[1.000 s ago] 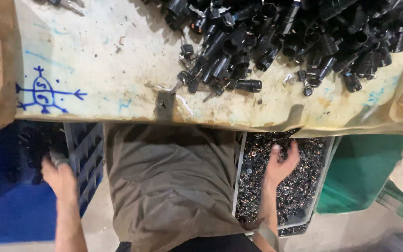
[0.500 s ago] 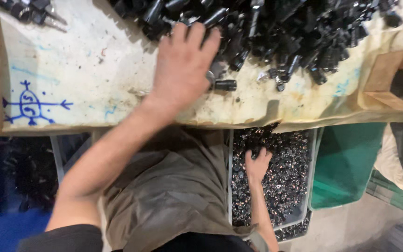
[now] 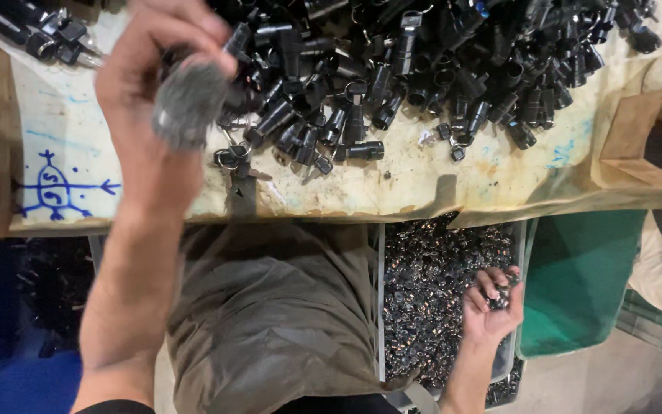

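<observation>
My left hand is raised over the table and closed around a dark part, blurred by motion, just left of a big heap of black cylindrical parts with metal ends. My right hand is down inside a grey bin of small shiny metal pieces, fingers curled around a few of them. A brown apron covers my lap between the two arms.
The table is covered with stained yellowish paper with a blue pen doodle at left. A green bin stands right of the grey one, a blue crate at lower left, a cardboard box at right.
My left hand went from the blue crate up to the heap, then lifted off with a part in it. My right hand stayed in the grey bin and closed on small pieces.
</observation>
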Tool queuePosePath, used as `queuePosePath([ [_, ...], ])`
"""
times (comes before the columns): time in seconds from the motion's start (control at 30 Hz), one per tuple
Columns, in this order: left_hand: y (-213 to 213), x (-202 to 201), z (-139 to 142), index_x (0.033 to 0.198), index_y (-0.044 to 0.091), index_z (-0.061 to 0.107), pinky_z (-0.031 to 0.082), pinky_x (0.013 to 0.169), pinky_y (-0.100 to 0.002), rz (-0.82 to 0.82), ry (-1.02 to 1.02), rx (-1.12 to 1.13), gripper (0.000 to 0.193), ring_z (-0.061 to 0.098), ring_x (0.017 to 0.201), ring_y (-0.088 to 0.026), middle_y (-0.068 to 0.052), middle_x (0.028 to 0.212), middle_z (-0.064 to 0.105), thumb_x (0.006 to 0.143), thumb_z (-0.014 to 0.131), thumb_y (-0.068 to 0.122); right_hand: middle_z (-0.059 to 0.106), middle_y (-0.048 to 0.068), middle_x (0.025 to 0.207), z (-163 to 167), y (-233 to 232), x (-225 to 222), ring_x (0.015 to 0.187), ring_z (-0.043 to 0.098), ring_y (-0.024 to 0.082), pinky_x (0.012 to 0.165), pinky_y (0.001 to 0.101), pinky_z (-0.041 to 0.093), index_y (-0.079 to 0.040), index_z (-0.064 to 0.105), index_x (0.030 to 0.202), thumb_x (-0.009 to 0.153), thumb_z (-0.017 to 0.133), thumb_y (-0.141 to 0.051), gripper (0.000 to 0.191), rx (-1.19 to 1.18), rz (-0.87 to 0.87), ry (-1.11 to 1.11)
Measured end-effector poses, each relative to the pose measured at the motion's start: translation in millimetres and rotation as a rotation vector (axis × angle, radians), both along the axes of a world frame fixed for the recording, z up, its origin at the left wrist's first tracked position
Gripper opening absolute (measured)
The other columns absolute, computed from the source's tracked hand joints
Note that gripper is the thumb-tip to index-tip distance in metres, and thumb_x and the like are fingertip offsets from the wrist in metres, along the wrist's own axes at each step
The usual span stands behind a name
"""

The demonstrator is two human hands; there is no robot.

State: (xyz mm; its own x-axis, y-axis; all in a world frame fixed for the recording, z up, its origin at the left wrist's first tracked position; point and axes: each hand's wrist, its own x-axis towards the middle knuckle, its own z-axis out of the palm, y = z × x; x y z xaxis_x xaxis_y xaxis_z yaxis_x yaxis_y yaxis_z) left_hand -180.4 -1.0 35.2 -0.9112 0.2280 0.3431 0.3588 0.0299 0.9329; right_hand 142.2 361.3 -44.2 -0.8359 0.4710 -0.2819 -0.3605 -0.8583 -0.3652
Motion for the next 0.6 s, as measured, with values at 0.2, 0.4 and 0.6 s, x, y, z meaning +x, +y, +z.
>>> queuePosePath([
  [0.2, 16.1, 109.2, -21.8, 0.112, 0.006, 0.054, 0.051, 0.073, -0.030, -0.374, -0.350, 0.210, 0.021, 0.060, 0.084, -0.018, -0.006, 0.098, 0.060, 0.098, 0.069, 0.011, 0.054, 0.009, 0.105, -0.9, -61.3, -37.1, 0.087, 0.054, 0.017, 0.057, 0.0245, 0.051, -0.009, 0.062, 0.136, 0.112, 0.053, -0.016, 0.026, -0.135, 0.292, 0.144],
  [0.4, 21.1, 172.8, -50.1, 0.104, 0.008, 0.063, 0.046, 0.062, -0.036, -0.192, -0.127, -0.175, 0.027, 0.060, 0.067, -0.023, -0.006, 0.080, 0.062, 0.085, 0.082, 0.010, 0.061, 0.011, 0.107, -11.2, -153.2, -72.7, 0.080, 0.057, 0.013, 0.058, 0.0204, 0.051, -0.010, 0.060, 0.115, 0.094, 0.074, -0.012, 0.026, -0.185, 0.579, -0.079],
  [0.6, 6.8, 171.4, -51.4, 0.115, 0.007, 0.060, 0.049, 0.067, -0.040, -0.155, 0.054, -0.239, 0.047, 0.065, 0.073, -0.030, -0.009, 0.088, 0.067, 0.072, 0.076, 0.010, 0.069, 0.011, 0.100, 4.7, -179.7, -91.3, 0.091, 0.068, 0.018, 0.080, 0.0286, 0.057, -0.004, 0.064, 0.104, 0.088, 0.088, -0.027, 0.038, 0.862, 0.395, -0.207],
])
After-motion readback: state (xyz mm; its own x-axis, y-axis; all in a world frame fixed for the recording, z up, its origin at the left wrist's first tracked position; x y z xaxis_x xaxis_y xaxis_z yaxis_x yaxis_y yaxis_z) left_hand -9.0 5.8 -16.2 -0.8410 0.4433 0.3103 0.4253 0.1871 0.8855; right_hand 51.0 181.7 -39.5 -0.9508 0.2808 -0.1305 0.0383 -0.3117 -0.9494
